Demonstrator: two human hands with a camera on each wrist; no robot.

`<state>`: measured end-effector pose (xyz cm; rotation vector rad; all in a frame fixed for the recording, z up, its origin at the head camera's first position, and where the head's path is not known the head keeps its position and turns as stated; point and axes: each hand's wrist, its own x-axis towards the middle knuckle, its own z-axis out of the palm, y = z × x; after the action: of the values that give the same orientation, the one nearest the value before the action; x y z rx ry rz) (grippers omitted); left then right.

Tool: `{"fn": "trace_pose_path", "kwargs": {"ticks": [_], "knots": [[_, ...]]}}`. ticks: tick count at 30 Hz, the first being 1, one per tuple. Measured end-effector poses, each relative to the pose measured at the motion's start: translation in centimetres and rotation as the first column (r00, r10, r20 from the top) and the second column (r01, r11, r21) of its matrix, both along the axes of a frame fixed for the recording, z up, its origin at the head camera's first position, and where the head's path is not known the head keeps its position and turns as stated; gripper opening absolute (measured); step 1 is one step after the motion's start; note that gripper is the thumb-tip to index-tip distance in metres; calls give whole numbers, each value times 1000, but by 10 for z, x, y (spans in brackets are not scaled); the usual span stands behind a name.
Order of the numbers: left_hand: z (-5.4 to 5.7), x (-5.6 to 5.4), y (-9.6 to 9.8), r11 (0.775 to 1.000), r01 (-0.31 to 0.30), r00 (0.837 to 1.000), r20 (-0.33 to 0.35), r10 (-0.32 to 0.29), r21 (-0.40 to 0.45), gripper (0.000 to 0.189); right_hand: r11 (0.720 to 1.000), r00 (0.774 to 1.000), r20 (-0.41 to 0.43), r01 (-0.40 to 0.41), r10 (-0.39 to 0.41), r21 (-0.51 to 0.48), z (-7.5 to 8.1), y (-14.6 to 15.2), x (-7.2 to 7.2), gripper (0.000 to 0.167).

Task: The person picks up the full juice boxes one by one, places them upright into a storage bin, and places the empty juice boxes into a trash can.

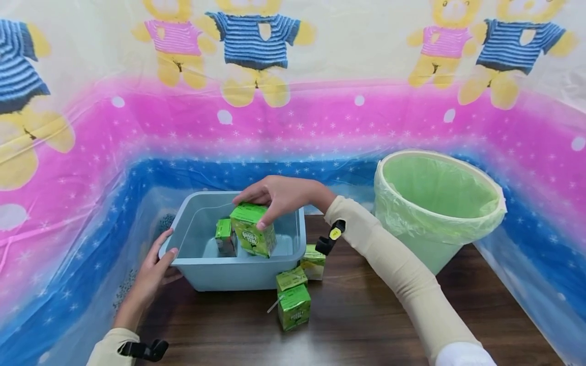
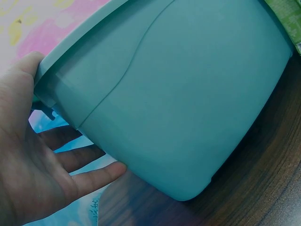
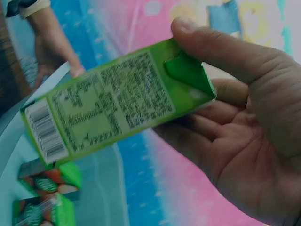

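Dark wood-grain tabletop (image 1: 357, 315) supports a blue basin (image 1: 238, 277), its left rim gripped by the left hand (image 1: 151, 274), presumably for steadiness, while the right hand (image 1: 281, 195) pinches a green carton (image 1: 252, 233) near its top over the basin's interior, likely keeping its base free.

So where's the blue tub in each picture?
Head: the blue tub sits left of centre.
Left wrist: it fills most of the picture.
Right wrist: it's at the lower left, partly cut off by the edge.
Shared landmark: the left hand, at the tub's rim.
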<state>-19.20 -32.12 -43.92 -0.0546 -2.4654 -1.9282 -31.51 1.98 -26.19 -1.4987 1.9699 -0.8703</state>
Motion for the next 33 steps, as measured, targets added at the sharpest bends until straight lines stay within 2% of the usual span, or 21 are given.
{"fn": "trace_pose_path", "kwargs": {"ticks": [6,13,23,28,33], "knots": [[2,2,1,1000,-16,1000,10,16,-13,67,999,996,77,-43,42,4,-17,-22,-17,68],[0,1,2,1000,-14,1000,12,14,-6,67,1000,987,159,13,-10,-20,-30,-39,-31,65],[1,-3,0,999,-52,998,39,53,-15,68,998,971,233,56,-49,-21,-40,-57,-46,65],[3,-3,0,999,-42,998,44,42,1,67,999,968,249,36,-40,21,-56,-67,-52,64],[5,0,3,999,-48,997,64,48,11,68,998,943,333,0,-22,67,-71,-75,-52,64]]}}
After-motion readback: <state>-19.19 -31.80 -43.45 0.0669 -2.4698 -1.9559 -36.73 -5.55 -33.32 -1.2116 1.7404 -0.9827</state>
